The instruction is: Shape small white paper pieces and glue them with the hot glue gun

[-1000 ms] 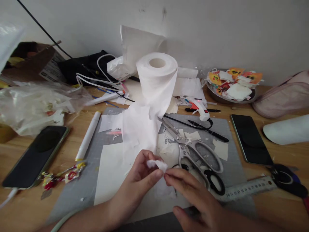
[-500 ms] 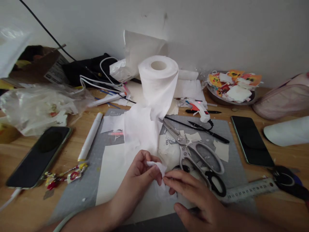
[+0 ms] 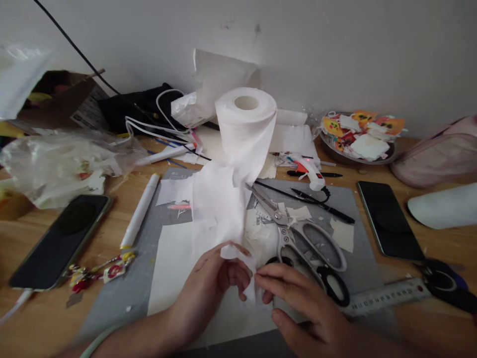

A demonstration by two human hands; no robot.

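Note:
A small torn piece of white tissue paper (image 3: 238, 254) is in my left hand (image 3: 214, 281), whose fingers curl beneath and behind it. The thumb is mostly hidden by the paper. My right hand (image 3: 301, 293) touches the right edge of this piece with its fingertips, its thumb held well apart from the fingers. Beyond my hands stands a toilet paper roll (image 3: 244, 129), upright, with a loose length (image 3: 216, 204) trailing toward me. Under my hands lies a cream sheet of paper (image 3: 171, 278). Large metal scissors (image 3: 294, 233) rest just beyond my right hand.
On the grey cutting mat (image 3: 115, 298) lie paper scraps, a black pen (image 3: 337, 211) and a steel ruler (image 3: 387, 293). A white marker (image 3: 139, 211) and a phone (image 3: 61, 241) are left; another phone (image 3: 389, 219) is right. Behind are a glue gun (image 3: 311, 171) and a filled bowl (image 3: 357, 156).
My left thumb has gone from the front of the tissue piece to behind it, and the piece has spread open more. My right hand has barely moved.

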